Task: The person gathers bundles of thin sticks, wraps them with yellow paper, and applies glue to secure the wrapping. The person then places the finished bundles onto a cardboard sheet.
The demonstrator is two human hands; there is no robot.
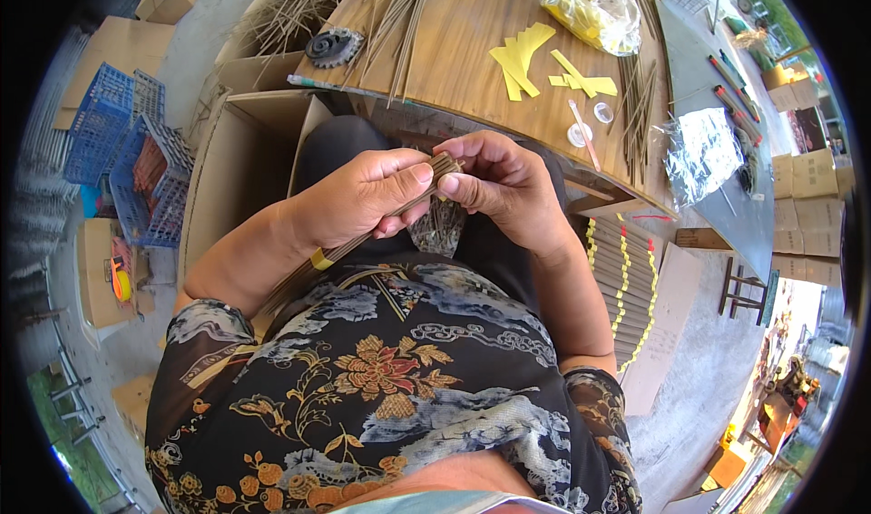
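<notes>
A bundle of thin brown incense sticks (343, 244) lies slanted across my lap, one end raised toward the table. A yellow paper band (320, 259) wraps it partway down. My left hand (386, 187) is closed around the bundle near its upper end, thumb on top. At that end, my right hand (499, 186) pinches the stick tips between thumb and fingers. The bundle's lower end is hidden by my left forearm and shirt.
Ahead stands a wooden table (463, 69) with loose sticks, yellow paper strips (522, 58), a plastic bag (594, 10) and a small white lid (579, 136). Banded bundles (621, 287) lie at right. An open cardboard box (240, 169) and blue crates (150, 187) are at left.
</notes>
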